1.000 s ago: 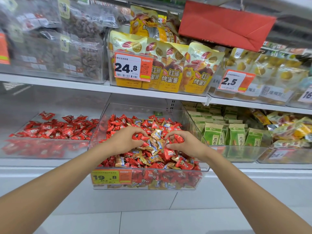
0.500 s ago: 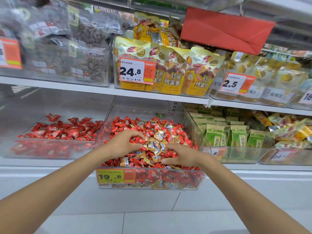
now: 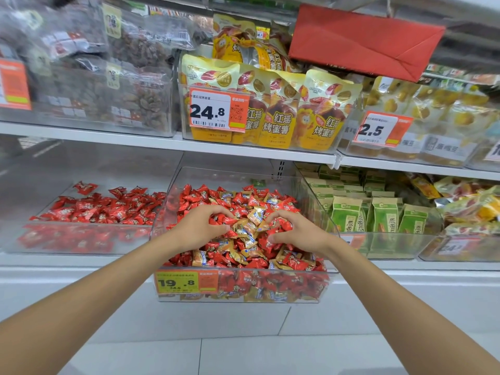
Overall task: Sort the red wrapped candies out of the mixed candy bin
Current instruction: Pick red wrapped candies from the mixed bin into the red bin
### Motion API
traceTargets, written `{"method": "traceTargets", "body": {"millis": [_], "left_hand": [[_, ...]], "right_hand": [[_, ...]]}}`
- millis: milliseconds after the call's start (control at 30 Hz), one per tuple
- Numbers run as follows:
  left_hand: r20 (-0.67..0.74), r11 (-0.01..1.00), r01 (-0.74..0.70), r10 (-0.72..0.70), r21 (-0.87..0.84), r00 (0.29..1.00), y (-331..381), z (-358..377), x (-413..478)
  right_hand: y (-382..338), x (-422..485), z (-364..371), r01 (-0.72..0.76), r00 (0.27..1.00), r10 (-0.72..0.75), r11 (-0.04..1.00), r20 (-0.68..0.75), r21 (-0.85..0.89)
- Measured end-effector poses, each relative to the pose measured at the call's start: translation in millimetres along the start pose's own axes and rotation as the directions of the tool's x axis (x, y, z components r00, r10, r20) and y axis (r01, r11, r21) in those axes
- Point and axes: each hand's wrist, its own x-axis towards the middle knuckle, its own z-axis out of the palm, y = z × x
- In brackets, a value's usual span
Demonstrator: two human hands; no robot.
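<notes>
Head view: the mixed candy bin (image 3: 230, 176) sits centre, red wrapped candies (image 3: 297, 263) heaped in it with gold candies (image 3: 255, 215). The left hand (image 3: 198, 227) at the heap's 9 o'clock and the right hand (image 3: 300, 235) at 3 o'clock each curl fingers round red pieces.

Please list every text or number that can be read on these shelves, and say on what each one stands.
"24.8": pouch-bin tag, upper shelf.
"红瑶 烤蜜薯": yellow pouches behind it.
"2.5": right-bin tag, upper shelf.
"19.8": yellow tag on the mixed candy bin, front wall.
Green packs, candy wrappers, small print: too blurred to read fully.
</notes>
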Motion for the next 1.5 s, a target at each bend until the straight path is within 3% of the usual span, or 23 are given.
{"method": "traceTargets", "body": {"millis": [300,500,667,833,1033,1200,1300,1400,1500], "left_hand": [[-0.030,1.000,0.019,-0.019,-0.013,0.999,5,-7,-8],[-0.092,0.990,0.011,-0.024,-0.140,0.995,16,-27,-19],[-0.225,0.990,-0.008,-0.024,-0.141,0.974,9,-76,-37],[-0.332,0.995,0.076,-0.095,-0.067,0.939,-57,-148,-51],[-0.454,0.964,0.264,-0.242,-0.017,0.857,-148,-205,-52],[-0.285,0.858,0.481,-0.423,0.180,0.860,-192,-208,-53],[-0.284,0.915,0.400,-0.369,0.056,0.885,-183,-193,-56],[-0.258,0.962,0.268,-0.248,0.044,0.934,-152,-167,-53],[-0.255,0.984,0.166,-0.144,0.064,0.956,-106,-136,-42]], "right_hand": [[-9,-8,-7,-0.011,0.997,0.017,0.997,-0.079,0.080],[-36,-10,6,0.067,0.984,-0.043,0.989,-0.174,0.135],[-85,7,37,0.122,0.970,-0.094,0.986,-0.224,0.113],[-144,51,83,0.226,0.961,-0.206,0.969,-0.186,0.095],[-196,136,157,0.328,0.937,-0.333,0.943,-0.105,-0.059],[-201,176,179,0.235,0.971,-0.191,0.882,0.146,-0.409],[-196,164,160,0.277,0.960,-0.259,0.850,0.104,-0.447],[-172,134,124,0.311,0.936,-0.351,0.822,0.005,-0.477],[-133,95,81,0.230,0.951,-0.302,0.828,-0.061,-0.511]]}}
